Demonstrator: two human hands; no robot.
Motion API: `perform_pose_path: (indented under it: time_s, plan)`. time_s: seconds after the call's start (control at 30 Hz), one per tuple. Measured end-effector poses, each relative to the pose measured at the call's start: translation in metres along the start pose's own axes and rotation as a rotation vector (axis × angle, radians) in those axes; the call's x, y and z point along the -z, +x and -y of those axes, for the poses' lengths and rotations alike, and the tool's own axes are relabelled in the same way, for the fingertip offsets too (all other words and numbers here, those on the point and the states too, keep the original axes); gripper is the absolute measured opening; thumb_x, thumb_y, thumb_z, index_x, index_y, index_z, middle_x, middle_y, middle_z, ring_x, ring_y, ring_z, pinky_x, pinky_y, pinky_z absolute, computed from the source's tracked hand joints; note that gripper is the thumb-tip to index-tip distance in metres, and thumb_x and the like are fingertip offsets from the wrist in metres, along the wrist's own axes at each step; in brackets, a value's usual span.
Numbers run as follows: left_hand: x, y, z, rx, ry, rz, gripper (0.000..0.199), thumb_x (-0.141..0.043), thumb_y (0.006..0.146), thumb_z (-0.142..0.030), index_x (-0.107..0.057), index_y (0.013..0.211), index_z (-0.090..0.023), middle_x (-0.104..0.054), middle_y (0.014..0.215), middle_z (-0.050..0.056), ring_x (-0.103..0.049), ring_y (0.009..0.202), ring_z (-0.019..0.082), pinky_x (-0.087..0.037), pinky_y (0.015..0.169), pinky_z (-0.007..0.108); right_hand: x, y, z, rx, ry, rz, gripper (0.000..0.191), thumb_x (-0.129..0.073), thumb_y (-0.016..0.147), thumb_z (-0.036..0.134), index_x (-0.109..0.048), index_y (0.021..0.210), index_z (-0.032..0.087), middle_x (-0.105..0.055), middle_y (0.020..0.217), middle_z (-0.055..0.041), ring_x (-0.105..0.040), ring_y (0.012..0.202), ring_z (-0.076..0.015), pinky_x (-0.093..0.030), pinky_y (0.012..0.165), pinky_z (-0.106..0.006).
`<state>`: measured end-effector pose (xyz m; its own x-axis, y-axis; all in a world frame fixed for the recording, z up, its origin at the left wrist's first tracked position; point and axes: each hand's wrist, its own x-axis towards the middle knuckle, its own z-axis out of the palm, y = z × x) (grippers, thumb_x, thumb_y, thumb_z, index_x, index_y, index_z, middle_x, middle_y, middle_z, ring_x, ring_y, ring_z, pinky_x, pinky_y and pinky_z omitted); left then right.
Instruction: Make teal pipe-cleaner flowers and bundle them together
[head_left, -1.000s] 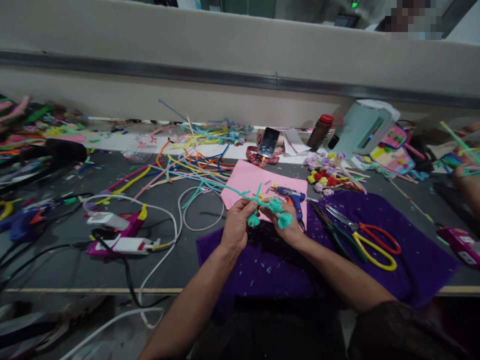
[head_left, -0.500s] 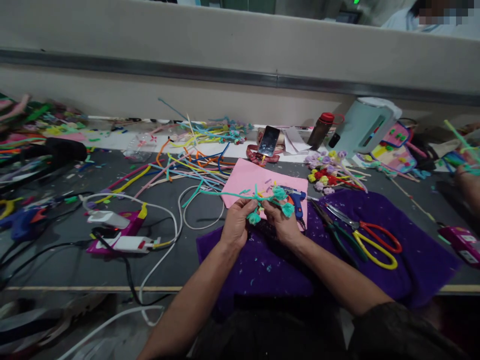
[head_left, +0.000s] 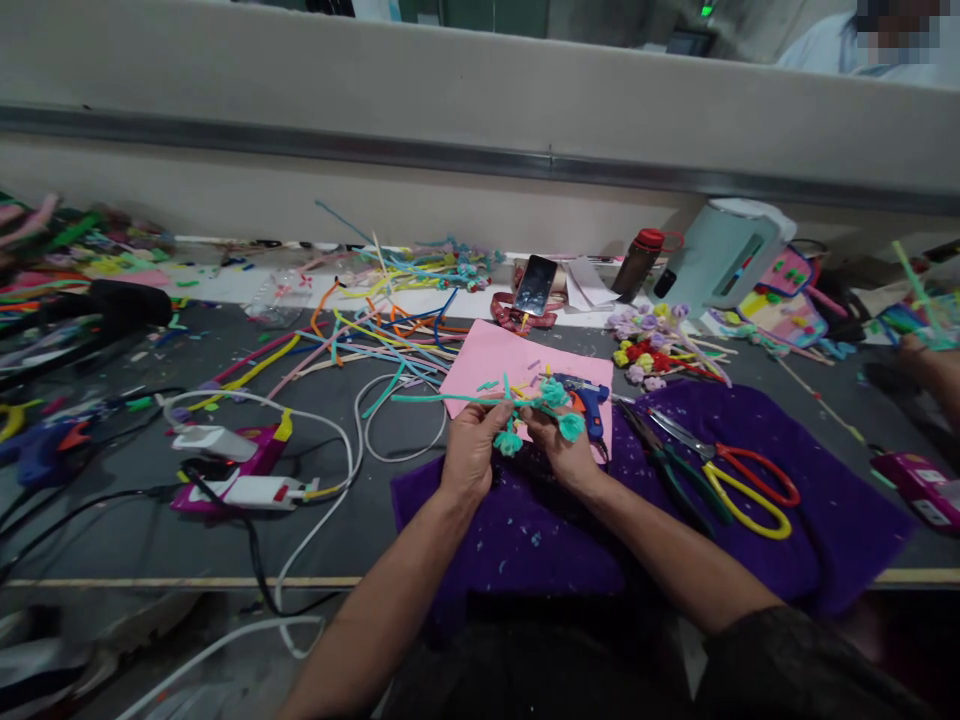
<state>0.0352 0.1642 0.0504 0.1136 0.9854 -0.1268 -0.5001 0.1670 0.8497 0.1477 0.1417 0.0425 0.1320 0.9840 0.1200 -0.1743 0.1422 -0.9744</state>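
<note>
Between both hands is a teal pipe-cleaner flower sprig (head_left: 571, 427), with fuzzy blossoms and a stem stretching left. My left hand (head_left: 472, 445) pinches the stem near the middle. Fingers of my right hand (head_left: 561, 447) are closed around the sprig by its blossoms. Beneath the hands lie a pink sheet (head_left: 487, 352) and a purple cloth (head_left: 525, 535). A blue glue gun (head_left: 594, 402) rests on the sheet, just beyond my right hand. Green-handled pliers (head_left: 679, 470) and scissors with red and yellow handles (head_left: 742, 490) lie on the cloth to the right.
Loose pipe cleaners (head_left: 375, 335) spread over the table to the left. A power strip (head_left: 247, 470) with white cables sits at left. Behind are a phone (head_left: 536, 285), a bottle (head_left: 639, 265), a pale kettle (head_left: 739, 255) and finished flowers (head_left: 649, 350). Another person's hand (head_left: 930, 355) is at far right.
The view has shifted slightly. Both hands still hold the teal sprig, whose stem and blossoms have turned a little between the fingers.
</note>
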Motion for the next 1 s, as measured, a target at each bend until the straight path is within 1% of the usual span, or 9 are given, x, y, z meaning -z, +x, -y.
perform_pose_path:
  time_s: [0.1,0.23,0.33,0.47,0.6,0.7,0.87,1.0]
  plan:
    - [0.001,0.001,0.002,-0.008,-0.004,-0.011,0.025,-0.074,0.058,-0.026,-0.063,0.077,-0.013,-0.056,0.056,-0.004,-0.047,0.045,0.004,-0.037,0.045,0.017,-0.001,-0.001,0.001,-0.035,0.051,-0.015,0.023,-0.066,0.068,0.032,-0.05,0.06,0.017,-0.034,0.051,0.0061,-0.026,0.047,-0.007,-0.022,0.043,-0.021]
    - [0.002,0.003,0.005,-0.049,0.033,-0.044,0.023,-0.075,0.056,-0.024,-0.065,0.073,-0.012,-0.057,0.056,-0.004,-0.048,0.048,0.004,-0.038,0.047,0.017,-0.004,-0.001,0.0,-0.136,0.148,-0.038,0.026,-0.062,0.071,0.04,-0.051,0.067,0.017,-0.027,0.047,0.009,-0.018,0.04,-0.0047,-0.014,0.037,-0.02]
    - [0.003,0.004,0.007,-0.102,0.095,-0.067,0.024,-0.075,0.056,-0.025,-0.066,0.075,-0.013,-0.061,0.06,-0.002,-0.051,0.052,0.006,-0.04,0.051,0.018,-0.007,-0.003,0.0,-0.196,0.213,-0.033,0.027,-0.067,0.067,0.039,-0.052,0.072,0.017,-0.029,0.047,0.0097,-0.017,0.038,-0.0037,-0.013,0.035,-0.02]
    - [0.005,0.004,0.007,-0.22,0.293,-0.09,0.025,-0.073,0.059,-0.027,-0.067,0.079,-0.014,-0.065,0.069,0.001,-0.057,0.062,0.01,-0.044,0.06,0.022,-0.007,-0.007,0.001,-0.282,0.284,-0.001,0.027,-0.069,0.066,0.037,-0.053,0.073,0.018,-0.028,0.044,0.0106,-0.018,0.035,-0.0031,-0.013,0.033,-0.019]
    - [0.007,0.005,0.007,-0.279,0.496,-0.109,0.026,-0.07,0.062,-0.031,-0.067,0.08,-0.013,-0.066,0.068,0.001,-0.057,0.06,0.012,-0.044,0.058,0.022,-0.003,-0.008,0.0,-0.375,0.339,0.044,0.028,-0.071,0.065,0.034,-0.048,0.063,0.017,-0.027,0.039,0.0113,-0.017,0.031,-0.002,-0.009,0.03,-0.018]
    - [0.008,0.006,0.009,-0.305,0.572,-0.106,0.025,-0.068,0.064,-0.032,-0.066,0.081,-0.014,-0.065,0.067,0.0,-0.057,0.058,0.011,-0.043,0.056,0.022,0.001,-0.007,-0.001,-0.424,0.398,0.056,0.027,-0.071,0.065,0.032,-0.048,0.064,0.017,-0.025,0.039,0.0127,-0.014,0.031,-0.001,-0.009,0.03,-0.016]
    - [0.011,0.01,0.013,-0.374,0.617,-0.061,0.022,-0.065,0.067,-0.031,-0.066,0.082,-0.014,-0.068,0.075,0.003,-0.06,0.069,0.014,-0.045,0.066,0.024,0.003,-0.008,-0.003,-0.477,0.492,0.091,0.025,-0.068,0.067,0.034,-0.054,0.073,0.014,-0.018,0.039,0.0147,-0.009,0.032,-0.0007,-0.01,0.03,-0.015]
    - [0.012,0.011,0.014,-0.386,0.637,-0.058,0.021,-0.064,0.068,-0.03,-0.066,0.082,-0.013,-0.068,0.078,0.005,-0.061,0.071,0.015,-0.046,0.067,0.025,0.003,-0.009,-0.003,-0.507,0.518,0.119,0.025,-0.067,0.067,0.034,-0.053,0.074,0.015,-0.019,0.037,0.0147,-0.009,0.031,-0.0012,-0.01,0.031,-0.015]
